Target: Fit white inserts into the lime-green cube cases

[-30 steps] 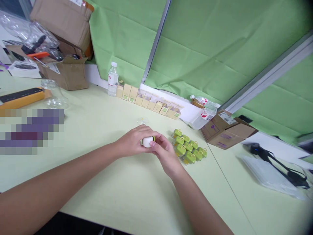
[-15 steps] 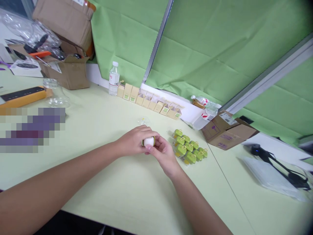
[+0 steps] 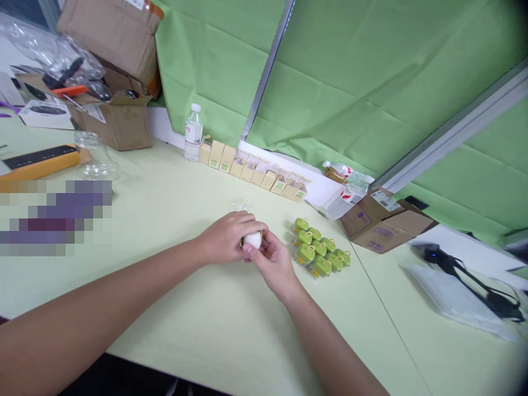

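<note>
Both hands hold one small round object (image 3: pixel 252 239), white on top with a dark and yellow-green edge; its kind I cannot make out. My left hand (image 3: pixel 229 236) curls over it from the left, its fingers across the far side. From the right, my right hand (image 3: pixel 274 261) grips it with the thumb at its near edge. Just beyond the hands lies a clear plastic piece (image 3: pixel 242 204). Right of my right hand sits a cluster of small green cases (image 3: pixel 317 247) with yellow loops, some with clear plastic at their left side.
A row of small tan boxes (image 3: pixel 251 169) runs along the wall by a water bottle (image 3: pixel 193 135). Cardboard boxes stand at left (image 3: pixel 117 124) and right (image 3: pixel 383 220). A clear jar (image 3: pixel 97 157) is at left; a black cabled device (image 3: pixel 470 278) lies far right.
The hands stay almost in place around the round object. Its white face looks slightly turned, with a little less of the edge showing on the left.
</note>
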Motion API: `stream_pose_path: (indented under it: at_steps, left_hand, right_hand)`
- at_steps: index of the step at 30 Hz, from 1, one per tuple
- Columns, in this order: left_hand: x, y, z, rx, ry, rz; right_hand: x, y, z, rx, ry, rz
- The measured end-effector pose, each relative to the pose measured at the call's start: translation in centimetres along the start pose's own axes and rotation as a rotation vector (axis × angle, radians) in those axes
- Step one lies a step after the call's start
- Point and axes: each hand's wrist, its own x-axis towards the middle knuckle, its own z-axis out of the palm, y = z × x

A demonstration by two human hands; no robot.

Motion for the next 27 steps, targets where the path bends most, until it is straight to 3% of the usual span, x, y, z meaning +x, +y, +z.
stream_pose_path:
  at_steps: [14, 27]
  left_hand:
    - [-0.23, -0.33, 0.24, 0.059, 0.044, 0.081]
    - [-0.20, -0.53, 0.43, 0.097, 0.081, 0.130]
  right_hand:
    - [0.05, 0.52, -0.23, -0.030, -0.021, -0.066]
    - [-0.22, -0.44, -0.22, -0.072, 0.000, -0.061]
